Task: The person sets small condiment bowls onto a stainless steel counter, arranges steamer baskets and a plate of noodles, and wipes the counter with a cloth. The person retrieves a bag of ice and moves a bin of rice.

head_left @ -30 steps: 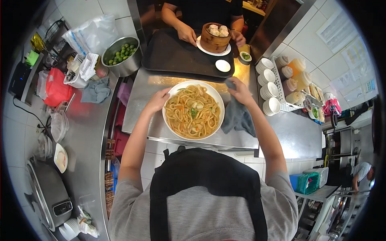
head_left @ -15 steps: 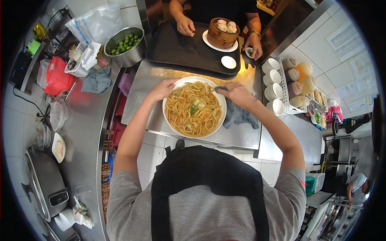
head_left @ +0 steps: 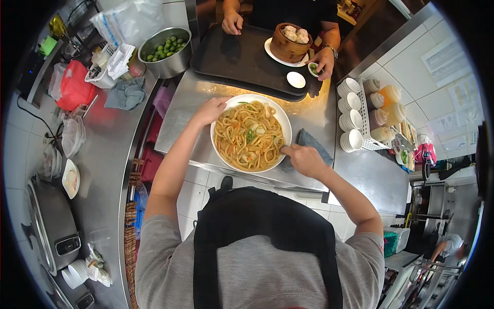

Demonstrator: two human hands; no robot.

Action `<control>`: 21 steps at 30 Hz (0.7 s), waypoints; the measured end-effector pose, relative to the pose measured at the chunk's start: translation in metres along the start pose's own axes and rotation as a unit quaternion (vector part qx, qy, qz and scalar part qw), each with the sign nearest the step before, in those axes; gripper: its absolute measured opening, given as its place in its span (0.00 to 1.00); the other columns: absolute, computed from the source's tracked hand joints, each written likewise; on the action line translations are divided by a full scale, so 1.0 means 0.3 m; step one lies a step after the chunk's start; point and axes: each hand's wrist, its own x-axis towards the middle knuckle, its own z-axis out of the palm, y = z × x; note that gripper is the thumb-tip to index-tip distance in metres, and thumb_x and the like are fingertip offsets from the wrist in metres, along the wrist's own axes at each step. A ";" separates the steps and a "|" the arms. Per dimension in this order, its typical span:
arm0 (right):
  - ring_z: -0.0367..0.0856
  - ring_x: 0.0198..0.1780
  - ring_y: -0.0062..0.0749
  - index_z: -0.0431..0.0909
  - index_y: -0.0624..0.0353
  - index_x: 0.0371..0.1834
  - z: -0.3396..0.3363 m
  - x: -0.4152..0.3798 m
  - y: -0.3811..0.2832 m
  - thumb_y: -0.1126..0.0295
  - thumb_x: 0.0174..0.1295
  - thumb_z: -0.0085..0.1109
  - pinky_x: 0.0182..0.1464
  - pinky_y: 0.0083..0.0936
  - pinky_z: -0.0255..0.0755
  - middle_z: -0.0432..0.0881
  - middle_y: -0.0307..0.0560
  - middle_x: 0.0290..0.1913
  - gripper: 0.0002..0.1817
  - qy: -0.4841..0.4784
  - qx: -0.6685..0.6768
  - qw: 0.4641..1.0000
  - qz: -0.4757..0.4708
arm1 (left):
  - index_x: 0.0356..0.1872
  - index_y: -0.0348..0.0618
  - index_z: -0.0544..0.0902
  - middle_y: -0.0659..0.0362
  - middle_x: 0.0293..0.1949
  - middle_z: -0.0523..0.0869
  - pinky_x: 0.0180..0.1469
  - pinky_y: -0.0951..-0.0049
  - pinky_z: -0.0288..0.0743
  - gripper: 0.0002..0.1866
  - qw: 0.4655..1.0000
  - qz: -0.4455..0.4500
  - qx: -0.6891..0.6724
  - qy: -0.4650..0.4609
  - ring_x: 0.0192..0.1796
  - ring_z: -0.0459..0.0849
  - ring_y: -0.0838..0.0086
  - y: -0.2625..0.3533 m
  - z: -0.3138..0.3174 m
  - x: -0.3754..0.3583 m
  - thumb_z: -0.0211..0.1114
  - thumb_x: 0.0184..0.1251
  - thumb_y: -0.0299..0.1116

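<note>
A white plate (head_left: pixel 287 123) heaped with thick sauced noodles (head_left: pixel 249 136) sits on the steel counter in front of me. My left hand (head_left: pixel 212 109) grips its upper left rim, thumb and fingers closed on the edge. My right hand (head_left: pixel 307 160) is at the lower right rim, fingers pinched together over the edge. A grey-blue cloth (head_left: pixel 313 143) lies beside the plate and runs under my right hand. A bit of it appears caught in those fingers, though the fingertips hide most of it.
Beyond the plate is a black tray (head_left: pixel 236 59) with a bamboo steamer of dumplings (head_left: pixel 291 44) and a small white dish (head_left: pixel 296 80). Another person's hand (head_left: pixel 324 63) holds a little dish there. Stacked cups (head_left: pixel 351 121) and sauce bottles stand right; a pot of limes (head_left: pixel 165 54) stands left.
My right hand has moved from the upper right rim down to the lower right rim. The cloth now spreads out flatter beside the plate. My left hand keeps its place on the rim.
</note>
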 end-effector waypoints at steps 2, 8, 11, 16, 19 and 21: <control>0.81 0.30 0.48 0.76 0.55 0.41 -0.001 0.033 0.040 0.74 0.53 0.47 0.34 0.41 0.75 0.79 0.52 0.31 0.12 0.033 -0.017 0.999 0.022 | 0.57 0.50 0.75 0.50 0.51 0.80 0.55 0.66 0.69 0.18 0.999 0.012 -0.048 0.000 0.52 0.78 0.60 -0.063 0.024 0.021 0.49 0.67 0.35; 0.80 0.35 0.51 0.74 0.59 0.43 0.071 -0.020 0.007 0.75 0.52 0.46 0.38 0.41 0.75 0.80 0.56 0.40 0.14 0.068 0.054 0.995 0.038 | 0.56 0.48 0.75 0.48 0.51 0.79 0.56 0.64 0.68 0.19 0.997 -0.008 -0.038 0.067 0.54 0.77 0.56 -0.051 0.048 -0.026 0.49 0.65 0.35; 0.78 0.42 0.52 0.74 0.59 0.46 0.053 -0.016 0.020 0.77 0.51 0.46 0.46 0.40 0.72 0.79 0.59 0.44 0.17 0.143 0.131 0.980 0.045 | 0.56 0.47 0.75 0.48 0.50 0.79 0.56 0.64 0.68 0.19 0.997 -0.007 -0.033 0.072 0.54 0.77 0.56 -0.031 0.037 -0.031 0.49 0.65 0.35; 0.80 0.39 0.47 0.75 0.52 0.47 -0.043 0.182 0.169 0.76 0.54 0.45 0.42 0.40 0.73 0.79 0.55 0.43 0.18 0.125 0.021 0.991 0.047 | 0.58 0.42 0.73 0.51 0.53 0.80 0.56 0.71 0.67 0.19 0.996 0.002 -0.094 0.002 0.53 0.78 0.67 -0.053 0.028 -0.005 0.49 0.67 0.31; 0.81 0.38 0.46 0.76 0.49 0.48 -0.061 0.233 0.170 0.74 0.55 0.45 0.41 0.39 0.73 0.79 0.53 0.40 0.18 0.049 -0.090 0.993 0.050 | 0.57 0.48 0.75 0.49 0.49 0.81 0.54 0.66 0.70 0.19 0.997 0.007 -0.064 0.050 0.49 0.80 0.59 -0.074 0.047 0.005 0.49 0.66 0.34; 0.80 0.39 0.47 0.77 0.48 0.47 -0.069 0.236 0.156 0.74 0.56 0.44 0.42 0.38 0.73 0.79 0.53 0.38 0.17 0.031 -0.118 0.992 0.040 | 0.56 0.47 0.75 0.49 0.48 0.81 0.53 0.65 0.71 0.19 0.994 -0.034 -0.098 0.035 0.48 0.81 0.59 -0.082 0.053 0.004 0.49 0.66 0.35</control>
